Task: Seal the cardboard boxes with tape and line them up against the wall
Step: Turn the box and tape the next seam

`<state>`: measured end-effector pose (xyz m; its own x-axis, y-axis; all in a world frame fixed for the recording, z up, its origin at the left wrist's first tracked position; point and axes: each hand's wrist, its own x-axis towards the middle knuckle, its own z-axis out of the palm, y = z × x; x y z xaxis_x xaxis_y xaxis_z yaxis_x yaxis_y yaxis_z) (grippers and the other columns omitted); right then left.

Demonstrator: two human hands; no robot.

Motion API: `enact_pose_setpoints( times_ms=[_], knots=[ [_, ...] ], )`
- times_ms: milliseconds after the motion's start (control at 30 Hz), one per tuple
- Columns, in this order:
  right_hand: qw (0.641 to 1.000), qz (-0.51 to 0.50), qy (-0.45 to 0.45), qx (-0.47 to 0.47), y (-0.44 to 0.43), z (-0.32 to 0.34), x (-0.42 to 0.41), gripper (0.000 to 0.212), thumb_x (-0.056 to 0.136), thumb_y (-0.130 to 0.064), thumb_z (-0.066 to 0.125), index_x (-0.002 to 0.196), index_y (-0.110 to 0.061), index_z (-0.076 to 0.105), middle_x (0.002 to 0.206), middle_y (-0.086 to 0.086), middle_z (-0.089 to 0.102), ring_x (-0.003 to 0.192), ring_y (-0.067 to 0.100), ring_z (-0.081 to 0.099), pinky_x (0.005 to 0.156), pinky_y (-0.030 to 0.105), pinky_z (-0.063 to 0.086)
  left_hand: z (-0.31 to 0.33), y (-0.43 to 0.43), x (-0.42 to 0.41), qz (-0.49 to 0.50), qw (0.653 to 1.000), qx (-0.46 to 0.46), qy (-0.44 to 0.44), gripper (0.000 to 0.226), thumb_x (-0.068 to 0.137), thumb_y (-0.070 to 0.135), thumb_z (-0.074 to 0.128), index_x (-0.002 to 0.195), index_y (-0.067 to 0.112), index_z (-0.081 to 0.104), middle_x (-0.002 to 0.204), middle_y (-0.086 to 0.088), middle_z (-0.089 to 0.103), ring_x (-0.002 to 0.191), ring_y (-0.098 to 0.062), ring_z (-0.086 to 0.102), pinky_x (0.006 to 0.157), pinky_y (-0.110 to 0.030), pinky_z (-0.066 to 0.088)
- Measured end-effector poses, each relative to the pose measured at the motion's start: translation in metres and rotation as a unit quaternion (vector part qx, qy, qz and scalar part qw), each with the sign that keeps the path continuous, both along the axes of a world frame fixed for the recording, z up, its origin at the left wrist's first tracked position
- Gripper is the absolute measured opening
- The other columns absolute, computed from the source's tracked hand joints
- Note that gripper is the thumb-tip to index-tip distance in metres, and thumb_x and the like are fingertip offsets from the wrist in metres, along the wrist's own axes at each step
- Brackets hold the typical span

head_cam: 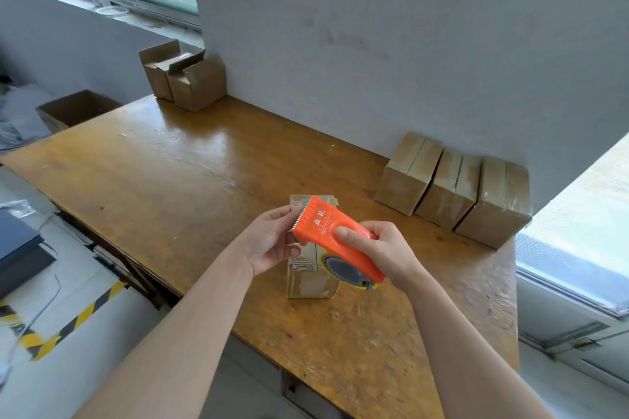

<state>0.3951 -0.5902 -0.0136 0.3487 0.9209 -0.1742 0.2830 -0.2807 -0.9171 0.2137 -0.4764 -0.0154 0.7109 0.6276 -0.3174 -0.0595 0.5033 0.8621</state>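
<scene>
- The right grip (pixel 377 248) is wrapped round the orange tape dispenser (pixel 326 224), thumb laid flat on top and fingers curled underneath its rear.
- The dispenser is tilted, with its toothed edge pointing to 10 o'clock and the grey-hubbed roll end down at 5 o'clock.
- The left grip (pixel 272 241) sits at the toothed end, fingertips above the teeth and thumb bent below. I cannot tell whether it pinches tape, the dispenser or the box edge.
- The cardboard box (pixel 308 277) stands on the table (pixel 170 173) directly under both grips, just behind the dispenser. Its top corner shows past the teeth at 12 o'clock and its glossy front face shows below the grips.
- At 2 o'clock from that box, well apart from it, three sealed boxes (pixel 452 189) stand side by side, touching each other, with their backs against the wall (pixel 374 44).
- At 11 o'clock, in the table's far corner, two open boxes (pixel 194 82) stand together with flaps raised. Their insides are hidden from here.
- At 9 o'clock, beyond the table's left edge, a larger open carton (pixel 76 109) shows plain brown inner walls.
- Yellow-and-black hazard striping (pixel 78 316) runs across the floor at 8 o'clock.
</scene>
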Motion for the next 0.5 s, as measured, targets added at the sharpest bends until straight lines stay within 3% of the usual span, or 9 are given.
enact_pose_setpoints(
  times_ms=[133, 333, 500],
  knots=[
    [1.0, 0.006, 0.003, -0.004, 0.001, 0.0, 0.001, 0.063, 0.062, -0.068, 0.069, 0.092, -0.012, 0.071, 0.084, 0.0, 0.075, 0.078, 0.02, 0.073, 0.072, 0.033, 0.058, 0.0, -0.002, 0.002, 0.006, 1.0, -0.02, -0.01, 0.017, 0.083, 0.03, 0.059, 0.085, 0.013, 0.061, 0.063, -0.002, 0.064, 0.053, -0.012, 0.059, 0.041, -0.02, 0.045],
    [1.0, -0.001, 0.007, -0.001, 0.0, -0.002, 0.005, 0.07, 0.057, -0.072, 0.073, 0.086, -0.008, 0.071, 0.077, 0.003, 0.074, 0.07, 0.018, 0.071, 0.063, 0.031, 0.054, 0.005, 0.003, 0.006, 0.007, 0.998, 0.032, 0.062, 0.021, 0.098, 0.024, 0.053, 0.084, 0.011, 0.06, 0.066, -0.003, 0.064, 0.055, -0.013, 0.058, 0.043, -0.021, 0.046],
    [1.0, -0.002, 0.015, 0.004, 0.002, -0.001, 0.007, 0.078, 0.051, -0.076, 0.07, 0.089, -0.007, 0.071, 0.081, 0.004, 0.075, 0.075, 0.022, 0.072, 0.071, 0.034, 0.057, 0.006, -0.001, 0.015, 0.051, 0.994, 0.065, 0.071, 0.026, 0.098, 0.016, 0.054, 0.073, 0.012, 0.058, 0.062, -0.004, 0.062, 0.053, -0.014, 0.056, 0.042, -0.022, 0.044]
  ],
)
